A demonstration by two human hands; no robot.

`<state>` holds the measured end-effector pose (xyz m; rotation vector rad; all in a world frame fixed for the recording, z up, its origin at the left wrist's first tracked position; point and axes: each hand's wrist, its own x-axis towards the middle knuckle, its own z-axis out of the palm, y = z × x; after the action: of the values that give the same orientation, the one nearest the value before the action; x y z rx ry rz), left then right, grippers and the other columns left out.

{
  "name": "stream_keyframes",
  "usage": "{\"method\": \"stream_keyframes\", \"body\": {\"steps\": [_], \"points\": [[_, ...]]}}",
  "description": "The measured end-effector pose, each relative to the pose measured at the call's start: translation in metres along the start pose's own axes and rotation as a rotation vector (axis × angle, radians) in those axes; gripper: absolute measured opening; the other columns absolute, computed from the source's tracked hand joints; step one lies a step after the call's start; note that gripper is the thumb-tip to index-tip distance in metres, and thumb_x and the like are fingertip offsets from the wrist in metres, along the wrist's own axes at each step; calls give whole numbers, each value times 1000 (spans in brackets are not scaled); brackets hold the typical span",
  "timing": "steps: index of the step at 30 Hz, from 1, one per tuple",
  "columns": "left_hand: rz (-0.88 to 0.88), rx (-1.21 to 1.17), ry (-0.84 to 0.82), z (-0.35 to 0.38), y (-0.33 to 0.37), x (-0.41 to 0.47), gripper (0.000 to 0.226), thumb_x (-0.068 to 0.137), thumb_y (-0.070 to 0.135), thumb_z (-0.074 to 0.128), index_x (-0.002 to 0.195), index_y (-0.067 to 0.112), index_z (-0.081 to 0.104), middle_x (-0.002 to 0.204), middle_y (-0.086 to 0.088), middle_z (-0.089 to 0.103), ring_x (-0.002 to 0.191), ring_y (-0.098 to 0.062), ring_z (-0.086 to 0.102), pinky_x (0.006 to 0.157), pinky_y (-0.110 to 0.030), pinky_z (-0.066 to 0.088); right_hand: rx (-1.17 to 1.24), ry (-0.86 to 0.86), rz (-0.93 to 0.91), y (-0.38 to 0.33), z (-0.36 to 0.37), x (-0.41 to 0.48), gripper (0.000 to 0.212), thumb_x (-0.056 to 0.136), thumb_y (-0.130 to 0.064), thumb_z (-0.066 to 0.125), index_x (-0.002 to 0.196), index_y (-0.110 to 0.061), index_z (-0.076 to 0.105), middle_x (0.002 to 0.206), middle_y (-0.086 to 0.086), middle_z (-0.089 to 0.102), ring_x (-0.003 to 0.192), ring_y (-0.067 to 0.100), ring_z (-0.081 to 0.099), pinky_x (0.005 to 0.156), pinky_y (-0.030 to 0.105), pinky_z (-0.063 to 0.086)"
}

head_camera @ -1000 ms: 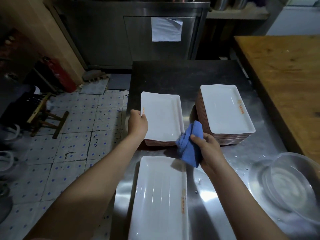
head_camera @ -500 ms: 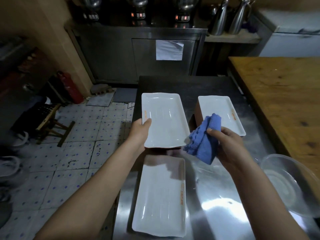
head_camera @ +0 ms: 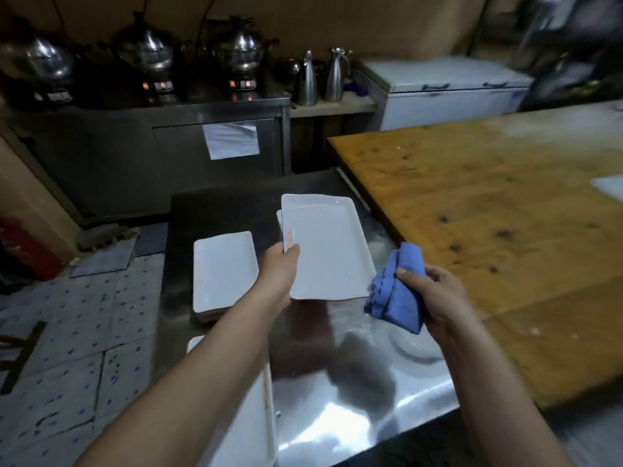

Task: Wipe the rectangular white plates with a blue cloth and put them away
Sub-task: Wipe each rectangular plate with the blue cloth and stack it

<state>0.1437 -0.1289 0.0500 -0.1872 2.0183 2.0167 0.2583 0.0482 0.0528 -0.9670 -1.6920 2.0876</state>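
My left hand [head_camera: 281, 266] grips a rectangular white plate [head_camera: 328, 247] by its left edge and holds it in the air above the steel table [head_camera: 354, 392]. It hides most of the plate stack behind it, of which only a sliver [head_camera: 278, 219] shows. My right hand [head_camera: 429, 291] is closed on a bunched blue cloth [head_camera: 396, 294] just right of the plate's near corner. A second stack of white plates [head_camera: 224, 274] stands on the table's left side. A single long white plate [head_camera: 259, 419] lies near the front, partly under my left forearm.
A wide wooden worktop [head_camera: 505, 237] adjoins the steel table on the right. Behind stand a steel cabinet [head_camera: 151, 156] with kettles [head_camera: 239, 52] and jugs [head_camera: 333, 75], and a white chest freezer [head_camera: 448, 92]. Tiled floor [head_camera: 84, 332] lies to the left.
My left hand lifted the top plate off the left stack and carried it up and to the right, over the right stack. My view tilted upward. My right hand kept the cloth beside it.
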Motion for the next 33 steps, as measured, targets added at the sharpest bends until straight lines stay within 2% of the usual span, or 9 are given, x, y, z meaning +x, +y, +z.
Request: {"method": "stream_keyframes", "body": {"steps": [2, 5, 9, 11, 14, 17, 27, 31, 33], "points": [[74, 70, -11, 32, 4, -4, 20, 96, 12, 39, 102, 14, 59, 89, -1, 64, 81, -22, 62, 56, -20, 51, 29, 81, -2, -1, -26, 2, 26, 82, -8, 70, 105, -3, 59, 87, 10, 66, 68, 19, 65, 54, 27, 51], [186, 231, -64, 74, 6, -7, 18, 96, 17, 37, 98, 16, 55, 100, -7, 63, 93, -28, 60, 78, -34, 51, 69, 169, 13, 4, -58, 1, 30, 81, -8, 70, 108, -4, 57, 87, 10, 65, 68, 19, 64, 53, 28, 52], [417, 431, -124, 111, 3, -12, 28, 97, 20, 36, 115, 12, 55, 113, -8, 60, 92, -18, 53, 74, -26, 38, 86, 261, 16, 11, -86, -1, 31, 81, -5, 70, 110, 0, 57, 89, 11, 65, 73, 22, 63, 66, 34, 52], [550, 489, -172, 122, -1, -15, 32, 99, 21, 37, 125, 12, 52, 118, -7, 58, 93, -12, 50, 75, -22, 36, 89, 286, 10, 13, -92, -2, 29, 81, -4, 69, 108, 0, 58, 85, 10, 65, 71, 21, 63, 64, 33, 52], [709, 510, -213, 130, -6, -17, 32, 98, 16, 40, 126, 7, 52, 117, -13, 57, 99, -17, 52, 74, -16, 35, 87, 300, 1, 15, -94, -3, 25, 81, -4, 70, 104, -2, 59, 82, 8, 64, 68, 20, 63, 60, 31, 51], [793, 498, -219, 135, -6, -18, 31, 98, 13, 42, 125, 5, 54, 115, -15, 57, 102, -21, 53, 73, -13, 33, 86, 291, -5, 16, -92, -3, 26, 81, -5, 70, 103, -4, 59, 87, 10, 66, 74, 23, 64, 67, 36, 53], [817, 507, -220, 133, -10, -20, 33, 99, 17, 41, 129, 8, 51, 119, -11, 56, 97, -8, 48, 74, -9, 33, 79, 276, -44, 16, -91, -4, 22, 80, -5, 70, 98, -9, 59, 91, 9, 65, 84, 27, 65, 77, 42, 53], [717, 451, -185, 134, -11, -22, 32, 98, 17, 40, 127, 9, 52, 117, -8, 56, 96, -8, 48, 71, -9, 32, 66, 249, -36, 15, -91, -5, 18, 80, -9, 71, 90, -16, 58, 93, 8, 66, 85, 25, 66, 74, 40, 54], [573, 378, -144, 134, -10, -22, 30, 97, 15, 40, 123, 9, 55, 114, -8, 59, 95, -13, 51, 68, -12, 32, 58, 239, -35, 15, -89, -6, 18, 81, -10, 71, 92, -15, 59, 95, 9, 66, 85, 25, 66, 72, 38, 54]]}}
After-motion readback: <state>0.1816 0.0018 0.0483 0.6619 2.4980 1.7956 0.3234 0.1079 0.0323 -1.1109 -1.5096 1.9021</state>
